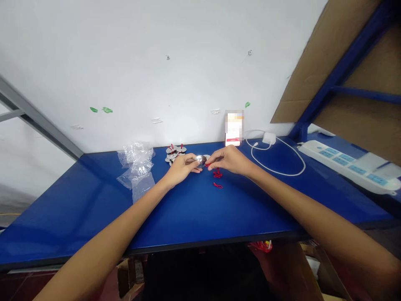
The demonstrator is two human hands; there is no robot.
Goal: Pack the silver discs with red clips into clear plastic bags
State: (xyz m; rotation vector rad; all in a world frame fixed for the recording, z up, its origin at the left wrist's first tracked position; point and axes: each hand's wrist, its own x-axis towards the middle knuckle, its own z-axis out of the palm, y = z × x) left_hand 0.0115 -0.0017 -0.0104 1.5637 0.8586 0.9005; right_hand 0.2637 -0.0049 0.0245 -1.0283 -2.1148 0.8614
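Note:
My left hand [184, 169] grips a shiny round metal disc [200, 160], thumb on its face. Against the disc's right edge, my right hand [228, 159] pinches a small red cord loop [207, 164]; whether the cord passes through the disc cannot be made out. Just below the right hand lies a little heap of red cord loops [217, 173], with a single red loop [218, 185] nearer to me. Behind my left hand sits a pile of metal discs [171, 154], some with red loops on them, partly hidden by the hand.
Clear plastic bags [138, 167] lie left on the blue table [188, 217]. A lit phone [234, 129] leans on the white wall [200, 75] at the back. To the right are a charger [269, 138] with a white cable [291, 174] and a power strip [347, 165].

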